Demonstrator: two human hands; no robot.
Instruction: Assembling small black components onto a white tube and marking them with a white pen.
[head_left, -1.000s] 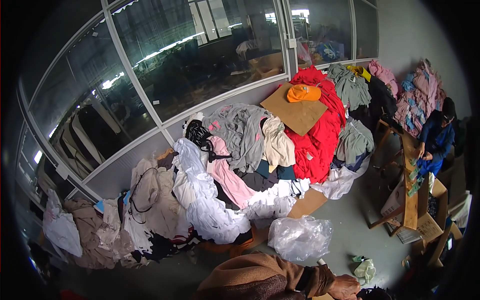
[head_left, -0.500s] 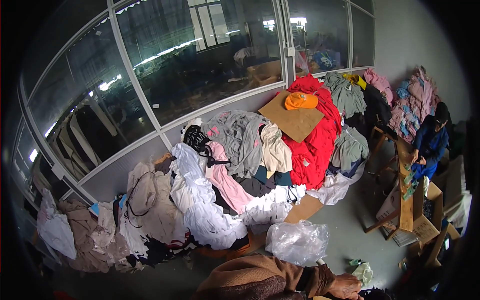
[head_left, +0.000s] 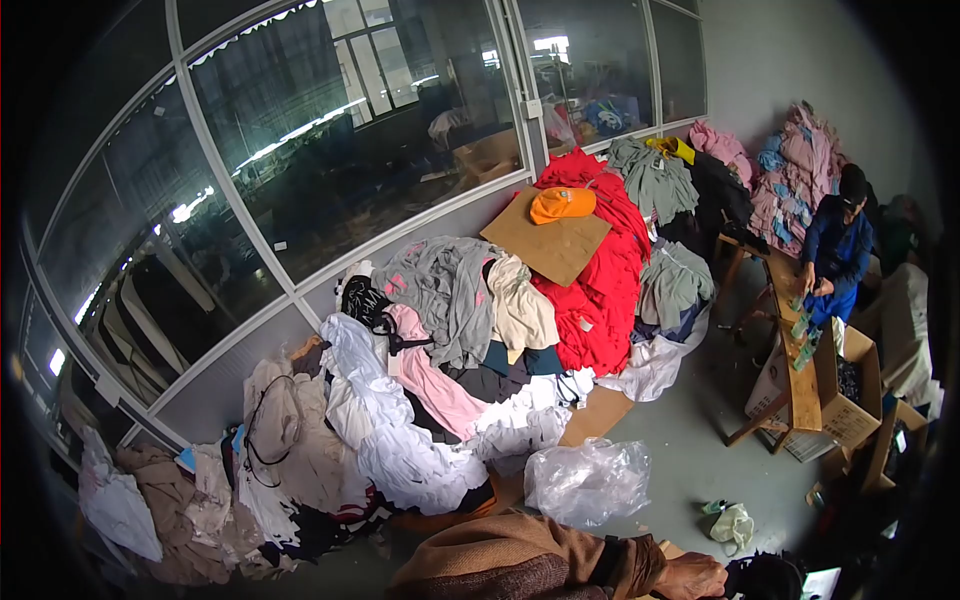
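Note:
My left hand (head_left: 692, 576) is at the bottom edge, reaching right from a brown knitted sleeve (head_left: 520, 550) with a dark band near the cuff. Its fingers are curled closed, and whatever they hold is hidden below the frame. Right beside the knuckles lies a black bundle (head_left: 765, 577), cut off by the lower edge. A white rectangular piece (head_left: 821, 583) shows just past it. Behind the wrist a strip of tan cardboard (head_left: 672, 550) peeks out. My right hand is out of the picture.
Heaped clothes (head_left: 400, 440) line the glazed partition. A clear plastic bag (head_left: 588, 482) and a crumpled pale bag (head_left: 733, 526) lie on the floor. At the right, a person in blue (head_left: 838, 255) handles small items at a wooden bench (head_left: 806, 395), beside open cardboard boxes (head_left: 850, 425).
The whole view has shifted, with the partition and clothes sliding left. My left hand stays closed near the same spot, and more of the black bundle and the white piece shows beside it.

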